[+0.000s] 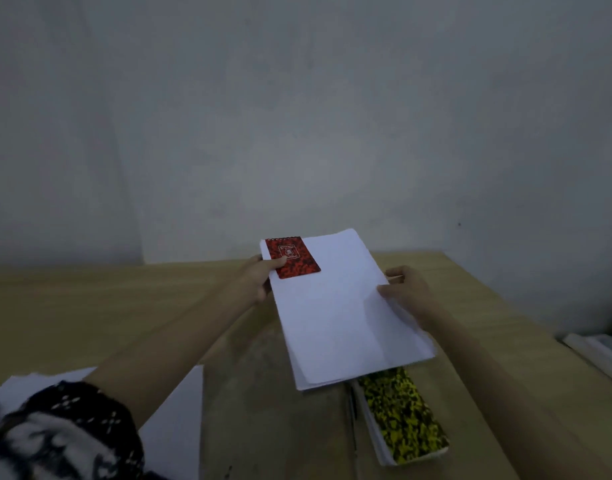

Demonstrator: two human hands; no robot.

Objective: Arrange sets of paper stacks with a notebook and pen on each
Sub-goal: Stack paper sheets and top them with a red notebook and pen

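- Above the worktop (90, 306): paper stack (342, 317) held off the surface w/ red notebook (292, 258) on its far-left corner.
- L hand (259, 278): fingers grip stack edge, thumb pins notebook.
- R hand (406, 292): fingers pinch stack's right edge.
- No pen seen on stack.
- Risk: sheets already fanned; tilt or uneven grip could slide notebook off or spill sheets.

Two notebooks: one red notebook (292, 258) and one yellow-and-black notebook (403, 415). Two lots of white paper: one held paper stack (339, 317), and loose sheets (173, 420) at the table's (90, 306) near left edge. Two hands.
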